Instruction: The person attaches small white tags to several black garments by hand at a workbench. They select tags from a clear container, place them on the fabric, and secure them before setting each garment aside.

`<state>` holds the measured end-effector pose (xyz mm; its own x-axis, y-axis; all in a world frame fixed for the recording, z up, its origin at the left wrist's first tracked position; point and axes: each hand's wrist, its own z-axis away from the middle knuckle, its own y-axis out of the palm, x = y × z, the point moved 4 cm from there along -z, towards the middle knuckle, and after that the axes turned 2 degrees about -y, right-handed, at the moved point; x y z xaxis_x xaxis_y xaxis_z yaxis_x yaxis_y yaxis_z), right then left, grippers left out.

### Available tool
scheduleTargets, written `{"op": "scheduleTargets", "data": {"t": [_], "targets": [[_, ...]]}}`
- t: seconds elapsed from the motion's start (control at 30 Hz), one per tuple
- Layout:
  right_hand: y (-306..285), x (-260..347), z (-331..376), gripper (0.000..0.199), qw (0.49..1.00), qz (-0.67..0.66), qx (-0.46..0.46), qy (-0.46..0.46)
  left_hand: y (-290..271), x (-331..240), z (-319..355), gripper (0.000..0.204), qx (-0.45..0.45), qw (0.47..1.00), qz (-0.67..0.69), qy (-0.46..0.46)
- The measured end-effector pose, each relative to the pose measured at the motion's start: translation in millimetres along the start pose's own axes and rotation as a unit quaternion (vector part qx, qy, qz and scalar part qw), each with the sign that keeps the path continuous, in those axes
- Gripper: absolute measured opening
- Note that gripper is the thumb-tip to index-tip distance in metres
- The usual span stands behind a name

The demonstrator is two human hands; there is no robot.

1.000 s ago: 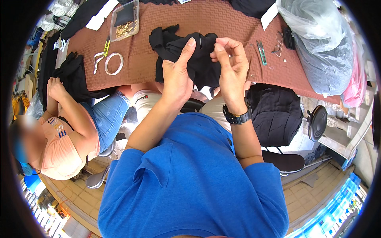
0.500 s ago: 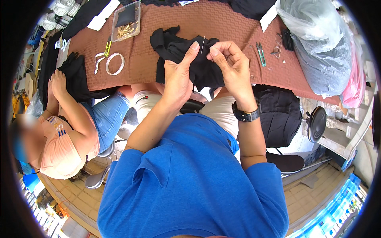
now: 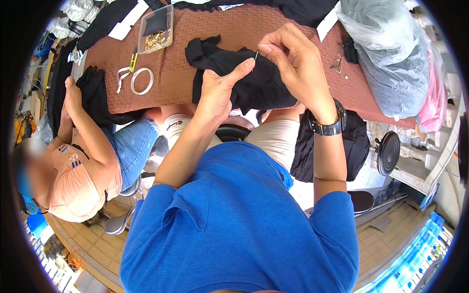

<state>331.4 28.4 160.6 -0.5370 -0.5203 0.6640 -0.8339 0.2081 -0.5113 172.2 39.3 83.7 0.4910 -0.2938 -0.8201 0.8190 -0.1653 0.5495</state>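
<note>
A piece of black cloth (image 3: 256, 88) lies bunched over the near edge of the table. My left hand (image 3: 219, 93) grips the cloth, its thumb stretched along the top and its fingers hidden beneath the fabric. Just above the cloth, my right hand (image 3: 298, 61) pinches a thin sewing needle (image 3: 256, 55) between thumb and fingertips. The needle's lower end is close to my left thumb tip. Whether its point is in the fabric, I cannot tell. Any thread is too fine to make out.
A brown patterned tablecloth (image 3: 205, 22) covers the table. Left lie a clear box (image 3: 142, 49) of gold-coloured pieces, yellow snips (image 3: 133, 61) and a white ring-shaped roll (image 3: 141, 93). Right are eyeglasses (image 3: 337, 64) and a large plastic bag (image 3: 391, 63). A co-worker's hand (image 3: 73, 97) is near black fabric (image 3: 93, 95).
My right hand has risen up and to the right, now covering the green-handled snips. The needle sits farther right, at the right fingertips. My left hand has barely moved.
</note>
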Motion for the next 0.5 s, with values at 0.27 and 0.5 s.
{"op": "scheduleTargets", "data": {"t": [0.27,0.5], "targets": [[1.3,-6.2,-2.3,0.004,0.999,0.041,-0.004,-0.022,-0.8,-6.1,2.4,0.018,-0.003,1.0,-0.001,-0.003],[5.5,5.0,-11.4,0.003,0.995,0.05,0.015,-0.08,1.6,-5.4,0.9,0.017,0.007,0.999,-0.031,0.021]]}}
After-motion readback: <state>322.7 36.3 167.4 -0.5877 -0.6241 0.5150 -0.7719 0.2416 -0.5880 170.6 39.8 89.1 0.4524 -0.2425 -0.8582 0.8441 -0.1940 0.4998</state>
